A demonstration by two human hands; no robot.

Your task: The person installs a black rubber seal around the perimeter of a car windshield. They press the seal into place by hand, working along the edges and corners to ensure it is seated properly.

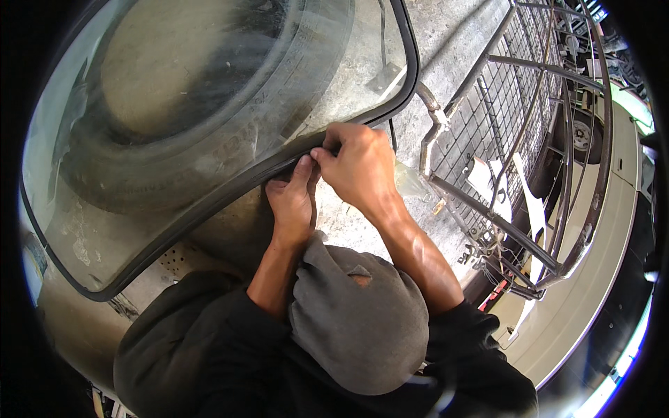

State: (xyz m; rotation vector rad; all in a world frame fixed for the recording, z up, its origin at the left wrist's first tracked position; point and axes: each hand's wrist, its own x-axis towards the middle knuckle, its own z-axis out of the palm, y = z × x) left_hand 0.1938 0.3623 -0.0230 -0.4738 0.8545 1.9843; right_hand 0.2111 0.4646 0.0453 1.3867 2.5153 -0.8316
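Observation:
A curved sheet of clear glass (77, 233), like a car windshield, lies in front of me with a black rubber seal (237, 188) along its edge. My left hand (291, 203) is closed at the near edge, thumb pressed to the seal from below. Just right of it, my right hand (359, 164) pinches the same stretch of seal between bent fingers and thumb. The two thumbs nearly meet there. The fingertips under the rim are partly hidden. Through the glass shows a large tire (174, 161) lying on its side beneath it.
Right of the glass stands a rusty tubular metal frame (488, 209) with wire mesh (474, 129). Beyond it is a cream vehicle body panel (592, 258) and a small wheel (584, 136). Grey cloth (359, 320) with a small hole bulges below my hands. The floor (453, 28) is grey concrete.

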